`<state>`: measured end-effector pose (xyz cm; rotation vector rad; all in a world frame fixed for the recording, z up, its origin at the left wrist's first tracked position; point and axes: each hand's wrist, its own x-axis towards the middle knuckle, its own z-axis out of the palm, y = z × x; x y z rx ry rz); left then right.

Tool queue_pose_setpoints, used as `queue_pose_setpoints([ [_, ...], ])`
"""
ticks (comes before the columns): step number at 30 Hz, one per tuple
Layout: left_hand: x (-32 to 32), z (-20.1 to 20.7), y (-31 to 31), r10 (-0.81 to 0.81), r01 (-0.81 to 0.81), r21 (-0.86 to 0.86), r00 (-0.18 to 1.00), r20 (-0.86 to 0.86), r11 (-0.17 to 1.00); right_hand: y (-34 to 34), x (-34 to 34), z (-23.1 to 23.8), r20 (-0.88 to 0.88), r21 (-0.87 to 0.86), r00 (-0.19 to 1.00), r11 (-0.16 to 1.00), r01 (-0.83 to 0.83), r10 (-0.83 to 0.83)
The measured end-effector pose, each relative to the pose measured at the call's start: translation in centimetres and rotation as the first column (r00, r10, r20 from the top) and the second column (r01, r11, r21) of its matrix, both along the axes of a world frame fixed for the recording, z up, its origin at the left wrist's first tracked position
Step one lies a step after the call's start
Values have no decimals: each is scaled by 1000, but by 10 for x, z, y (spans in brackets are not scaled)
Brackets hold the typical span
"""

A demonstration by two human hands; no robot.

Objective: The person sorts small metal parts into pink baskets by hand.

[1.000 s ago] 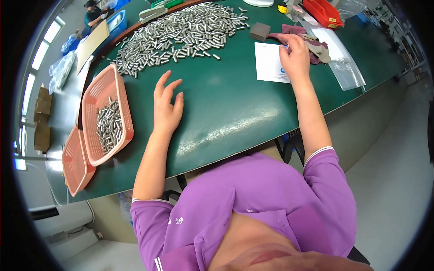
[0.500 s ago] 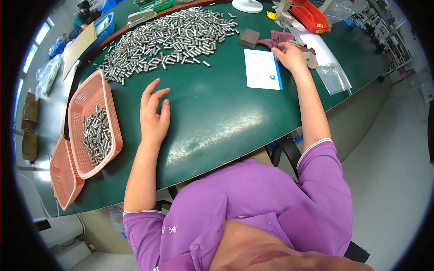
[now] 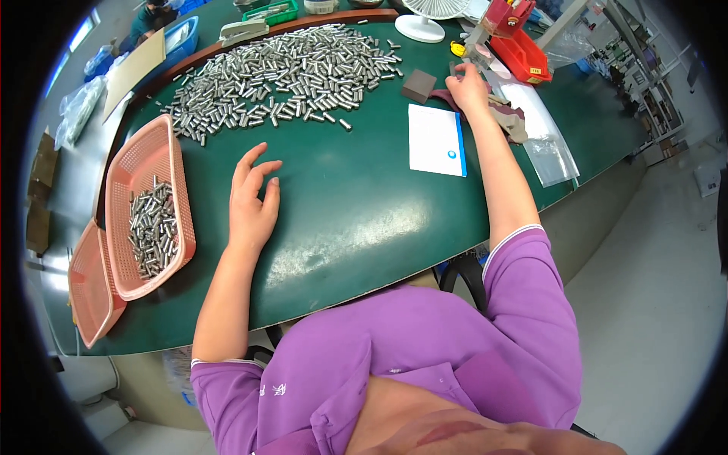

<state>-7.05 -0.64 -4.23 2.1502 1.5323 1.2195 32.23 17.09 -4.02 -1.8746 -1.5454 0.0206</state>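
My left hand (image 3: 254, 203) rests over the green table with its fingers apart and holds nothing. Beyond it spreads a wide heap of small silver metal pins (image 3: 284, 72). My right hand (image 3: 469, 87) reaches to the far right, above a crumpled maroon and beige cloth (image 3: 506, 117). Its fingers are bent together around a small greyish thing that I cannot make out. Just left of that hand sits a dark grey block (image 3: 418, 86). Nearer to me lies a white card with a blue edge (image 3: 434, 140).
At the left, a pink basket (image 3: 186, 220) holds more pins, with a second pink basket (image 3: 95, 303) against it. Far right are a red bin (image 3: 523, 57), a yellow tape measure (image 3: 457, 48) and a clear plastic bag (image 3: 550, 155). A white fan (image 3: 419, 29) stands at the back.
My right hand has moved farther forward, from the near part of the cloth toward its far side. My left hand stays nearly where it was. The view has tilted slightly upward.
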Motion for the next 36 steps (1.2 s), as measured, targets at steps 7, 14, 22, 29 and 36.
queue_pose_setpoints([
  [7,-6,-1,-1,32,-33,43,999,19,999,1,9,5,222,-17,975,999,34,-29],
  [14,-6,0,-3,21,-22,24,998,66,999,-44,48,-2,332,-259,941,965,29,61],
  [22,-9,5,7,83,-107,131,981,177,986,-42,66,21,-10,512,998,858,52,-54],
  [29,-31,10,7,-39,-162,324,844,535,932,-156,-138,89,95,315,715,660,-682,693],
  [36,-46,27,8,-183,-111,493,841,510,863,-237,-291,-7,176,-54,58,68,-996,983],
])
